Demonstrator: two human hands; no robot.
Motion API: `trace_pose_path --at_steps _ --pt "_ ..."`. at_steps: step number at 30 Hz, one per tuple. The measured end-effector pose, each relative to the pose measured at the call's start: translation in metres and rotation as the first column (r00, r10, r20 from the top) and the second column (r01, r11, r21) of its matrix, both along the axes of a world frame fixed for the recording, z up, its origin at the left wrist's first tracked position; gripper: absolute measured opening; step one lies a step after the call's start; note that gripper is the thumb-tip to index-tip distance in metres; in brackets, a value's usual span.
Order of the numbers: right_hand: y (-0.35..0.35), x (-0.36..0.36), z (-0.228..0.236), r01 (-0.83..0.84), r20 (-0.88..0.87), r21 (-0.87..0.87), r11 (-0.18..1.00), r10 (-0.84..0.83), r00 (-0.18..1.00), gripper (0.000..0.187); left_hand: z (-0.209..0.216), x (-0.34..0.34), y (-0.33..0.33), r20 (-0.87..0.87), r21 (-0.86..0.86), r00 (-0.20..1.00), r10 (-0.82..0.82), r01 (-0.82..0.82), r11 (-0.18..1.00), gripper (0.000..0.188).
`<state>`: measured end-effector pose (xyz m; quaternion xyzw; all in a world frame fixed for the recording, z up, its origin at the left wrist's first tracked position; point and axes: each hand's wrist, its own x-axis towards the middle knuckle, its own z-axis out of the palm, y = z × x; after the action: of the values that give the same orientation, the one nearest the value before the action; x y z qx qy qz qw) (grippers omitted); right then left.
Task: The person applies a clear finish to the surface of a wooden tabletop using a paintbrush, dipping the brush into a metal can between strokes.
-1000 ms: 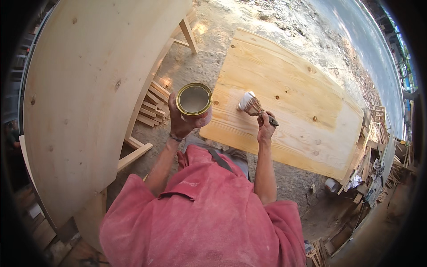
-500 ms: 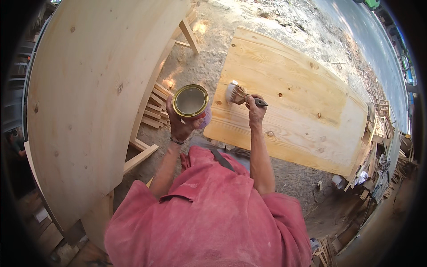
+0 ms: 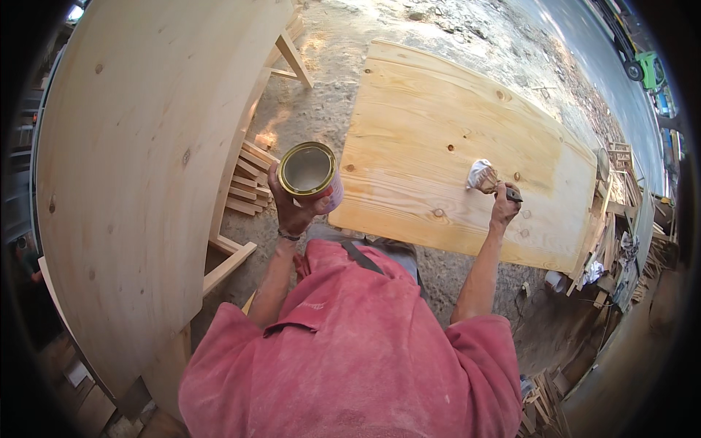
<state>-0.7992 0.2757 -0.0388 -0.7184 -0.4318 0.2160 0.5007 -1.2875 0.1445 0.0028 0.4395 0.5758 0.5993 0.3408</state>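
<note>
Brush (image 3: 483,177) gripped by handle (image 3: 515,195) in right hand (image 3: 505,210), right of centre, over board (image 3: 416,109); probably light, soft-tipped, best held there. Tin (image 3: 332,193), left of centre, clasped by left hand (image 3: 293,216); likely spill-prone.

Open air btwn can (image 3: 307,169) & brush (image 3: 483,177), over L half of panel (image 3: 416,109). Big board (image 3: 139,168) blocks outer side of L hand (image 3: 295,213); scrap wood (image 3: 603,235) crowds panel's R end.

We had a panel (image 3: 146,182) on our left and the board (image 3: 431,102) ahead right, the can (image 3: 310,177) between them in our left hand (image 3: 293,209), the brush (image 3: 485,178) over the board's middle in our right hand (image 3: 504,207). Slats (image 3: 248,181) lay left of the can, scrap wood (image 3: 603,244) right of the board.
</note>
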Motion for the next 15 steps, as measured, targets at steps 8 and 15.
trace_pose_path --at_steps 8,15 --pt "-0.006 -0.214 0.013 -0.479 0.598 -0.241 0.844 0.518 0.612 0.013 0.009 0.007 0.008 0.006 -0.033 1.0 -0.018 0.018 0.999 0.126" --pt "0.006 -0.232 -0.006 -0.583 -0.204 0.03 0.812 0.576 0.791 0.011 0.016 0.029 0.011 -0.017 -0.007 1.0 0.025 -0.025 1.0 0.119"
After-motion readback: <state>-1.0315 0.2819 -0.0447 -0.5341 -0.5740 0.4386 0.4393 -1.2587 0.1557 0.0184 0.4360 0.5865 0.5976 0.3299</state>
